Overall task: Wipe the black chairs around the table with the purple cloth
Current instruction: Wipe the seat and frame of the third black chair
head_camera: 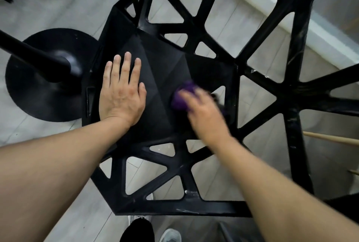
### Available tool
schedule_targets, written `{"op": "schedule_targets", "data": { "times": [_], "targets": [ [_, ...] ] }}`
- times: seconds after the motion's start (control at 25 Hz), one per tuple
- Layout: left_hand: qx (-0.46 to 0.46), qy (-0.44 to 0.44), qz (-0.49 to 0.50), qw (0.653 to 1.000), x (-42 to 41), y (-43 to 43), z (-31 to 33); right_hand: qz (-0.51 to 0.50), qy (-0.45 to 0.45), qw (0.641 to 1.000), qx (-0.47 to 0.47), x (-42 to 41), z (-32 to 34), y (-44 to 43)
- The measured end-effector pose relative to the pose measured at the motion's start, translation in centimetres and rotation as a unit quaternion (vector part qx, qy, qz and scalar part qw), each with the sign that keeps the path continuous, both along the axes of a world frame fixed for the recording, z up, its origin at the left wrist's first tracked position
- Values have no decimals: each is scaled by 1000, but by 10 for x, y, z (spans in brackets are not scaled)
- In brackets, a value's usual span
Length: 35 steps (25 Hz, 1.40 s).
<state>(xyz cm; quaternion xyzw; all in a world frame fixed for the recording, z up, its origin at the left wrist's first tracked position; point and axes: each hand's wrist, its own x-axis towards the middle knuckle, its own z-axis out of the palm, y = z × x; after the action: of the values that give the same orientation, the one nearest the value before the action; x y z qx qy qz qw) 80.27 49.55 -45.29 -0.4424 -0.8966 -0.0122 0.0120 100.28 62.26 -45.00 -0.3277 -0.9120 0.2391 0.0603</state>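
Item, as I log it from the remote feed: right hand [204, 113], blurred, fingers curled and closed over a bunched purple cloth [181, 96], pressing it onto the right part of the faceted seat of the black moulded chair with triangular cut-out sides [159, 61]. Left hand [121, 94], fully spread and holding nothing, lies palm-down on the seat's left part, near the round black pedestal table base [46, 90] beside the chair. Step in hand, I judge: seat wiping; the next move calls for carrying the cloth across the uncovered facets, shifting the bracing palm clear.
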Motion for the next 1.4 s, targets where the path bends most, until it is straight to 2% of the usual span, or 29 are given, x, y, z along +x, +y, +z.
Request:
{"op": "schedule_targets", "data": {
  "times": [0.08, 0.16, 0.24, 0.32, 0.44, 0.6, 0.8, 1.0, 1.24, 1.4],
  "targets": [
    [2, 12, 2, 1000, 0, 1, -2, -111, 27, 993, 19, -3, -3, 31],
    [-9, 9, 1, 1000, 2, 2, -2, -150, 20, 988, 17, -9, -4, 15],
    [-17, 19, 2, 1000, 0, 1, -2, -99, 12, 995, -20, -7, 1, -13],
    [-25, 16, 3, 1000, 0, 0, 0, -3, -13, 999, -48, 7, 9, -26],
    [-31, 22, 4, 999, 1, -1, -2, 116, -39, 990, -75, 21, 18, -13],
    [-39, 22, 0, 999, 0, -1, -2, 97, -28, 987, -122, 15, 24, -22],
    [-42, 12, 2, 999, -1, 0, 0, 246, -12, 950, -190, -9, 37, -80],
    [-42, -14, -13, 999, -2, -2, 4, 286, -66, 935, -198, -13, 46, -71],
    [4, -123, -38, 992, -5, -22, 32, 239, -157, 935, -211, 19, 65, -59],
    [47, -118, 49, 991, 35, -99, 58, 232, -158, 936, -215, 17, 68, -60]
  ]
}}
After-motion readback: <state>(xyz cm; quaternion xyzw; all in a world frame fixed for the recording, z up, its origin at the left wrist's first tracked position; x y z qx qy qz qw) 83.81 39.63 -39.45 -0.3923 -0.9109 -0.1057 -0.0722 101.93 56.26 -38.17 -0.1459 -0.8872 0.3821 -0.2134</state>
